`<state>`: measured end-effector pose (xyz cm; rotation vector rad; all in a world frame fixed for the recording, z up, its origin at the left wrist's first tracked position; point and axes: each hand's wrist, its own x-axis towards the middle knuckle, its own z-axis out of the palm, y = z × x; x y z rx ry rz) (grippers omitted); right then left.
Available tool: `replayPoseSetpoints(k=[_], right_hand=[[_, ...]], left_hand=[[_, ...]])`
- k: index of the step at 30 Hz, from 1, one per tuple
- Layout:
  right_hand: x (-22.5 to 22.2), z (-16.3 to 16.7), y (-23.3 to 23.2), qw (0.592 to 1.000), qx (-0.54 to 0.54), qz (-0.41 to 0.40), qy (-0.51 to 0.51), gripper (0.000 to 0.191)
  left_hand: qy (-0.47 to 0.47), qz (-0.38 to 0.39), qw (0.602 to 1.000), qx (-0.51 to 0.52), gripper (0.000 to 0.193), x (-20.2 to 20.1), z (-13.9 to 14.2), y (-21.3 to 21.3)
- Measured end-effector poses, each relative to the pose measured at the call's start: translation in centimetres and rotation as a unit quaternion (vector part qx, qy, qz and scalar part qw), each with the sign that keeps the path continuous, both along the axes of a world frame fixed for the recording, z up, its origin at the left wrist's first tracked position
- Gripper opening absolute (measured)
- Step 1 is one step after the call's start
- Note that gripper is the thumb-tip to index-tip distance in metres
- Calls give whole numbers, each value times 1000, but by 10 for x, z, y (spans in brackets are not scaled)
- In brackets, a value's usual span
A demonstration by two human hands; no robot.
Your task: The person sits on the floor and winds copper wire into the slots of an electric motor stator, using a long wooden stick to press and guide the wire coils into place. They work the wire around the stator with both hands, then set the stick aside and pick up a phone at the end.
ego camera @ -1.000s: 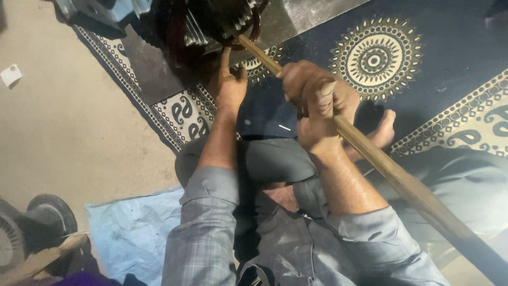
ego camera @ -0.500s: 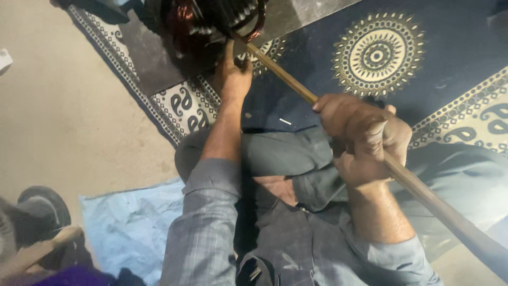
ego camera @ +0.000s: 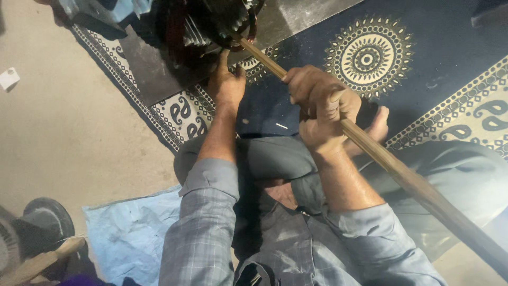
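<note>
The right hand (ego camera: 320, 108) is clenched around a long wooden rod (ego camera: 391, 164) whose tip enters a dark motor (ego camera: 211, 24), while the left hand (ego camera: 226, 85) rests open against its base

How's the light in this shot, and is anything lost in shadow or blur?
Head view: light is strong on the right hand gripping the wooden rod and on the patterned rug; the left hand sits dimmer beside the dark geared machine part, whose details sink into shadow; the frame's lower left corner is murky; edges look slightly soft overall.
</note>
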<state>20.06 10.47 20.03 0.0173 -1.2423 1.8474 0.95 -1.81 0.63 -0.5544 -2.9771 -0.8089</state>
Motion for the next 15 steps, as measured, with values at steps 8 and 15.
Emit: replayPoseSetpoints(k=[8, 15], right_hand=[[26, 16, -10, 995, 28, 40, -93, 62], [46, 34, 11, 996, -12, 45, -74, 65]], left_hand=[[91, -31, 991, 98, 75, 5, -13, -1], [-57, 54, 997, -4, 62, -2, -20, 6]])
